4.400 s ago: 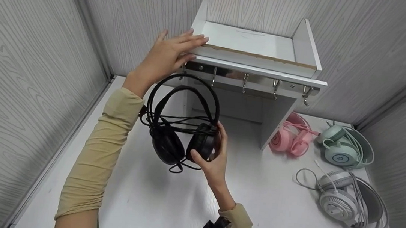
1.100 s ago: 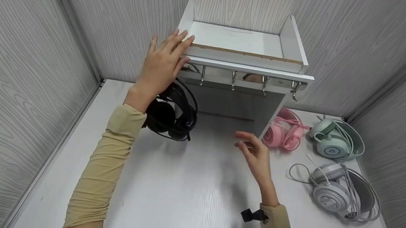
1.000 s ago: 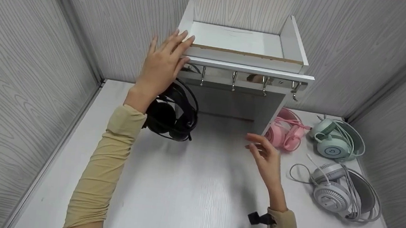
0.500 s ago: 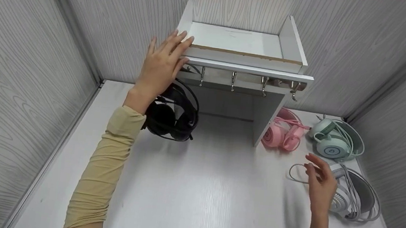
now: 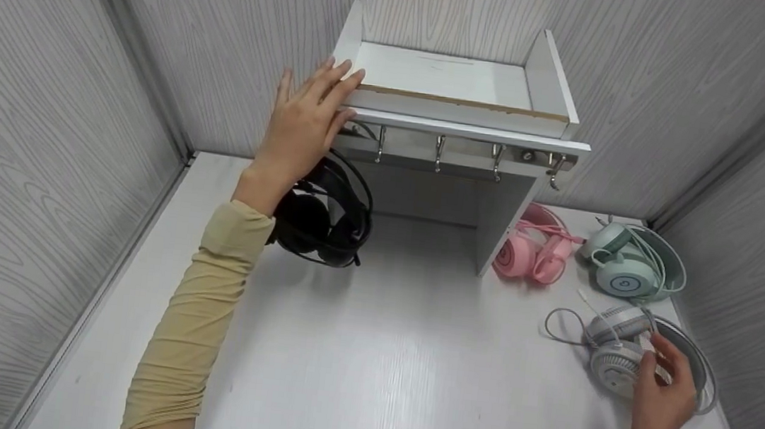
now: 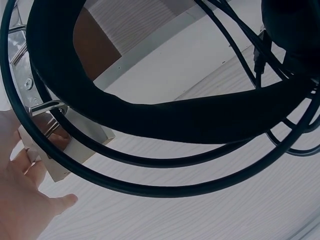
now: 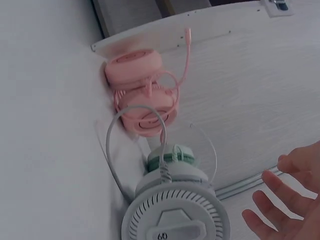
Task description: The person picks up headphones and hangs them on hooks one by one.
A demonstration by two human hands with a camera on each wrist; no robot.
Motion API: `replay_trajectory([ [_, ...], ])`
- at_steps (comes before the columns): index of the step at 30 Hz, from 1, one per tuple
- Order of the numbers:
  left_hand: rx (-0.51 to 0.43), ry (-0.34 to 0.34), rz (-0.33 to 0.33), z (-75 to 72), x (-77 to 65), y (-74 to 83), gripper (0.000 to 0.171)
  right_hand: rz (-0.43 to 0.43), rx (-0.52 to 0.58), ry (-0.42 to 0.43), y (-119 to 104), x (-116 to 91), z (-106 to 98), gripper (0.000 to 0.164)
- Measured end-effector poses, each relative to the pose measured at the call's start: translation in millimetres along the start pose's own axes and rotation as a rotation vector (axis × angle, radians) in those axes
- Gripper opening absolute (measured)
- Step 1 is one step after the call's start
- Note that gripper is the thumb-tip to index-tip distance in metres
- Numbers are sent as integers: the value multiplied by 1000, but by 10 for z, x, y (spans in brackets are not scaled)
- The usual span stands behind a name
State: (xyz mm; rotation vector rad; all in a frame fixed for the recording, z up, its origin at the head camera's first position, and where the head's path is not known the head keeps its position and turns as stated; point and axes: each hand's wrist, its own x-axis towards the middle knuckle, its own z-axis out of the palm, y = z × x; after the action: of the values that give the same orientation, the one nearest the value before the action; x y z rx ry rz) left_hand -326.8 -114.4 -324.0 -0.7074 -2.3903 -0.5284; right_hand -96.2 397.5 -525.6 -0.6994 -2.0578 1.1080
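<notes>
My left hand point(image 5: 301, 121) rests on the left front corner of the white shelf point(image 5: 464, 113), fingers extended. Black headphones point(image 5: 343, 217) hang beneath it from the left end of the hook rail, partly hidden by the wrist. In the left wrist view their dark headband point(image 6: 165, 120) passes a metal hook point(image 6: 47, 106). At the right, my right hand point(image 5: 665, 397) hovers over the white headphones point(image 5: 615, 363), fingers bent loosely and holding nothing. The right wrist view shows its fingertips apart from the white ear cup point(image 7: 175, 212).
Pink headphones point(image 5: 531, 251) lie against the shelf's right side panel point(image 5: 510, 221), with green headphones point(image 5: 629, 269) to their right. Several metal hooks point(image 5: 439, 153) stick out below the shelf. A loose cable point(image 5: 558, 332) curls left of the white headphones. Grey walls enclose the table.
The black headphones, earlier held in my right hand, now hang under the shelf. My right hand has moved right to the white headphones. My left hand stays on the shelf corner.
</notes>
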Motion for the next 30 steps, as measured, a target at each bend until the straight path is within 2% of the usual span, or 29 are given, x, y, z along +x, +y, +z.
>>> replay_trajectory([
  [13,4,2,0,1,-5,9,50,166,-124,71,217,118,-149,36],
  [18,5,2,-3,3,-2,8,50,152,-198,67,319,162,-186,40],
  [22,7,6,2,5,-1,13,50,145,-233,99,398,197,-228,44],
  [24,10,9,8,12,-3,12,50,180,-238,110,434,217,-260,49],
  [26,12,11,12,18,-6,9,50,260,-240,85,471,240,-293,58],
  [30,3,14,7,22,-13,3,50,397,-219,-31,535,277,-324,73],
])
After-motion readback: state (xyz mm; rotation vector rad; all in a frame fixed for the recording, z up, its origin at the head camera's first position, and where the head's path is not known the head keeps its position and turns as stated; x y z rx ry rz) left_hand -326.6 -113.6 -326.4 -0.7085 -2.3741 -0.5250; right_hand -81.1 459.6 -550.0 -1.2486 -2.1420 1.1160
